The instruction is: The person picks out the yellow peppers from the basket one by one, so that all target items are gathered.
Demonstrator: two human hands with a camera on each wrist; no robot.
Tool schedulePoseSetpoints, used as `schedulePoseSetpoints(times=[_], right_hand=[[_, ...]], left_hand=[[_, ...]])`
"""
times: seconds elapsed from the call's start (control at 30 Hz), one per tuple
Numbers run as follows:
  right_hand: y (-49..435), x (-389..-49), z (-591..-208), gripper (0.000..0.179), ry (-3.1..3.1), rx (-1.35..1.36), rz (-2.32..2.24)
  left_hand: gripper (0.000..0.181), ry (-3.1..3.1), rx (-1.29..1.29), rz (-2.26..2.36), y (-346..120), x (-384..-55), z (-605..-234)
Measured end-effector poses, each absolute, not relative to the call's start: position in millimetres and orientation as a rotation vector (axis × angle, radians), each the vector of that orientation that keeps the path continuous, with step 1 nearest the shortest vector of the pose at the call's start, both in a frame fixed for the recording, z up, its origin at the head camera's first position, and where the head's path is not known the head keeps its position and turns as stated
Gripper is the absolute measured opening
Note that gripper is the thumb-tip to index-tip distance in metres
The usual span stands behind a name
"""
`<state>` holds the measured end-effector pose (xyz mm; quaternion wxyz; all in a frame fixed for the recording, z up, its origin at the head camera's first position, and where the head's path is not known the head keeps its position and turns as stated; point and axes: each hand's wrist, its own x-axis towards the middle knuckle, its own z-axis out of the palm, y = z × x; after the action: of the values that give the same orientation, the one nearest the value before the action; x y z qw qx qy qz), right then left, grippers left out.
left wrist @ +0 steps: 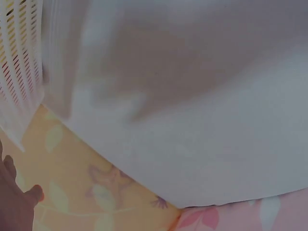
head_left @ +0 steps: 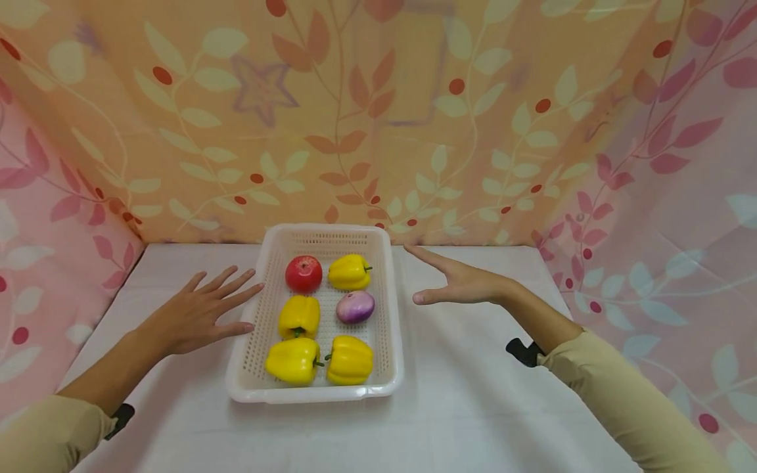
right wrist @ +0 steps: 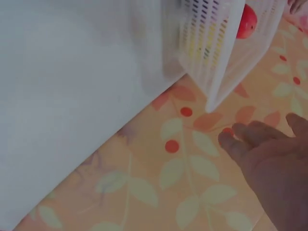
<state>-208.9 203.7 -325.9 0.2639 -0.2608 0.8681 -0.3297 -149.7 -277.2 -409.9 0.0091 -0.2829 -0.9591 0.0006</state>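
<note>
A white plastic basket (head_left: 248, 387) with slotted walls sits on the table. Inside lie several yellow bell peppers (head_left: 350, 360), a round red fruit (head_left: 304, 274) and an oval purple-and-pale vegetable (head_left: 355, 307). My left hand (head_left: 198, 314) hovers at the basket's left side, fingers spread, with fingertips overlapping its rim in the head view; contact cannot be told. On the other side, my right hand (head_left: 464, 279) is held apart from the basket, thumb and fingers extended towards it. Neither hand holds anything. The right wrist view shows the basket wall (right wrist: 202, 43) beyond the right hand (right wrist: 274, 163).
A white cloth (head_left: 461, 407) covers the table. Behind it hangs an orange leaf-patterned curtain (head_left: 402, 131), with pink patterned curtains at the left (head_left: 35, 197) and right (head_left: 668, 217). Dark straps (head_left: 523, 353) sit at the wrists below beige sleeves.
</note>
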Motion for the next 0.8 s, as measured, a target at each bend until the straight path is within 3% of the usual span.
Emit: schedulePoseSetpoints(times=[0.27,0.8], right_hand=[[179,-209,-331,0.096,2.084,-0.788,-0.825],[135,-211,-349,0.093,1.742,-0.785,-0.791]], left_hand=[[0.068,-3.006,-0.98,0.016,-273,-148,-407],[0.069,-3.057,-0.955,-0.111,-273,-149,-405]])
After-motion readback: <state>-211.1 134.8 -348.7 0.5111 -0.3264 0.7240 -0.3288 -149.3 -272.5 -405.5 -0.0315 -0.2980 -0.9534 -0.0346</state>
